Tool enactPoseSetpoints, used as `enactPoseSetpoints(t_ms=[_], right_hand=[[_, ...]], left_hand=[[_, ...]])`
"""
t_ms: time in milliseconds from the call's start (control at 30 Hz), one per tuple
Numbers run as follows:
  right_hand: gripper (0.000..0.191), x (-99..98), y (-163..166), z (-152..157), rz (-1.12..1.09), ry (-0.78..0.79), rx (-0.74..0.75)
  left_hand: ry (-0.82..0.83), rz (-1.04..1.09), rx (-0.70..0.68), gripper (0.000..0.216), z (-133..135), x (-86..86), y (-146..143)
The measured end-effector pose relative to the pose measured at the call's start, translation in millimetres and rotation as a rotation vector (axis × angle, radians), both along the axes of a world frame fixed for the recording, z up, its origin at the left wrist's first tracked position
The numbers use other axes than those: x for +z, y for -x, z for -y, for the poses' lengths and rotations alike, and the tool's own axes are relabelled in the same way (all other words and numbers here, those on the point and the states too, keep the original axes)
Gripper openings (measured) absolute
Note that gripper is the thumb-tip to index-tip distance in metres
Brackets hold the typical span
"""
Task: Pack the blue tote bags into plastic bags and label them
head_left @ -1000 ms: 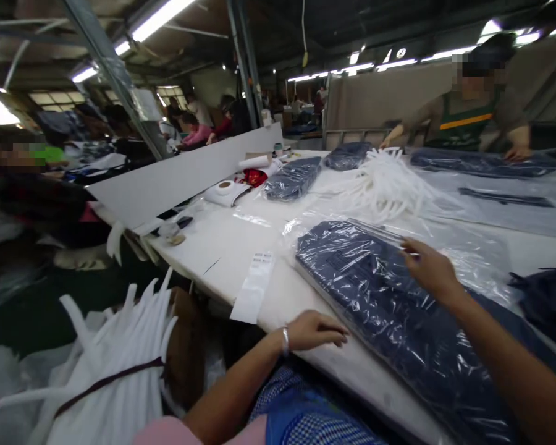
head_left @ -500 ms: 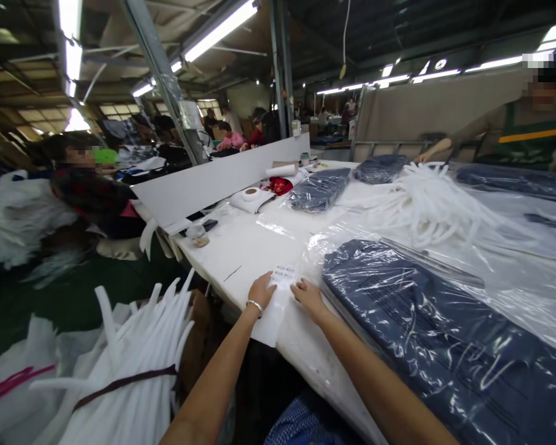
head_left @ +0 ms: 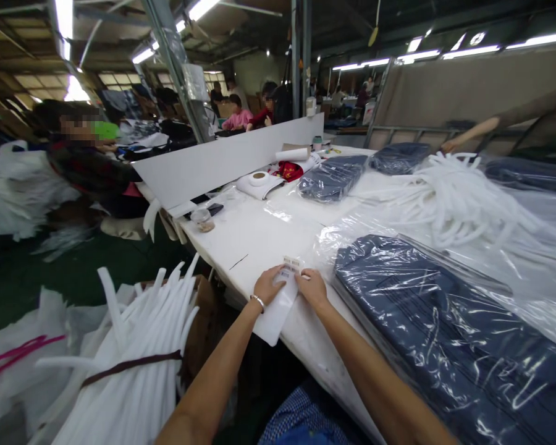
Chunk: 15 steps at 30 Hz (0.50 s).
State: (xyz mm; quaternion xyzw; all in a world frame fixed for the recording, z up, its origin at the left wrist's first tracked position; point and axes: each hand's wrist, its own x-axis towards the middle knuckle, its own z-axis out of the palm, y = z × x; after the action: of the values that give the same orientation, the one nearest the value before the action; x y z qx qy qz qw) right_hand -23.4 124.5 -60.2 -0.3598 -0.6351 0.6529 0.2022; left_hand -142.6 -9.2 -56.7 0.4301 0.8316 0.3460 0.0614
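Observation:
A white label sheet (head_left: pixel 274 318) with a few printed barcode labels (head_left: pixel 291 263) at its far end lies on the table edge, its near end hanging over. My left hand (head_left: pixel 269 288), with a bracelet at the wrist, grips the sheet's left side, thumb across it by the labels. At the opposite edge, my right hand (head_left: pixel 312 288) is closed, thumb and curled fingers pinching the sheet beside the labels. Whether a label is lifted between those fingertips is too small to tell. Right of my hands lies a dark blue folded item in clear plastic (head_left: pixel 426 309).
Smaller wrapped bundles (head_left: pixel 332 178) and a pile of white foam strips (head_left: pixel 463 198) lie farther back. A label roll (head_left: pixel 259 179) and a small clear tub (head_left: pixel 202 220) are on the table (head_left: pixel 241 238). Bundled white tubes (head_left: pixel 139 346) stand lower left. A co-worker's arm (head_left: pixel 472 133) reaches in at right.
The view has shifted slightly to the right. My right hand's fingers have curled in more at the sheet's edge, and the labelled end looks tilted or bent. My left hand stays on the sheet.

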Motion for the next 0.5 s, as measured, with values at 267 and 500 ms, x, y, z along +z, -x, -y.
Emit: enactPoseSetpoints(t_ms=[267,500], right_hand=[[0.035,-4.3,-3.7,19.2,-0.134,0.155,0.013],[0.038,-2.9,-10.7,18.1,-0.251,0.301,0.059]], left_hand=[[-0.113,-0.004,0.060,0.034,-8.4,9.5,-28.0],[-0.170,0.129,0.102,0.041,-13.7,9.5,-30.0]])
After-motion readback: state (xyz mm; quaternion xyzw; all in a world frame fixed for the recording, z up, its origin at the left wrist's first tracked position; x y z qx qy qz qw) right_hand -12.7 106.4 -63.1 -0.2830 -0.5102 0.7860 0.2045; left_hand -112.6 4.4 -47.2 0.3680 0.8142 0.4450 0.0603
